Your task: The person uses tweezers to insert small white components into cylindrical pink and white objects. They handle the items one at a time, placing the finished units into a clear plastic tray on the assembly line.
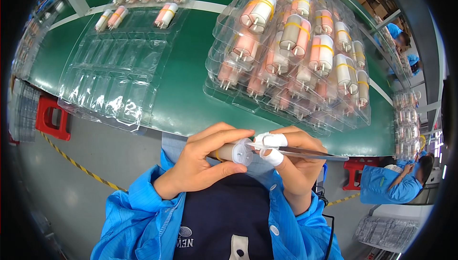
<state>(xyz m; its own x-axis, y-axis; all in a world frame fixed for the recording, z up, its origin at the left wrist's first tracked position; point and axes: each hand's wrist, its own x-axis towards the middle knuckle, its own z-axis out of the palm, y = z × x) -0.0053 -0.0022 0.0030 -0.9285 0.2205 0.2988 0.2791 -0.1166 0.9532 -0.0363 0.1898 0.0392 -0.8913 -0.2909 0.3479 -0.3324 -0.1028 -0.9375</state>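
Observation:
My left hand [200, 159] is wrapped round a grey-beige cylinder [241, 153] with a yellow band and a clear, round end cap, which points to the right. My right hand [300, 157], its thumb and forefinger covered in white wraps, pinches a slim metal tool [315, 154] that looks like tweezers. Its tip is at the cylinder's capped end; whether it touches the cap I cannot tell. Both hands are just in front of the table's near edge, close to my body.
A tall stack of clear plastic trays [224, 95] holds several banded pink, white and grey cylinder pairs [322, 52] on the green table [186, 78]. At left lies another clear tray [114, 69] with several pairs at its far end. Red stools [52, 116] stand below; a co-worker [393, 183] sits at right.

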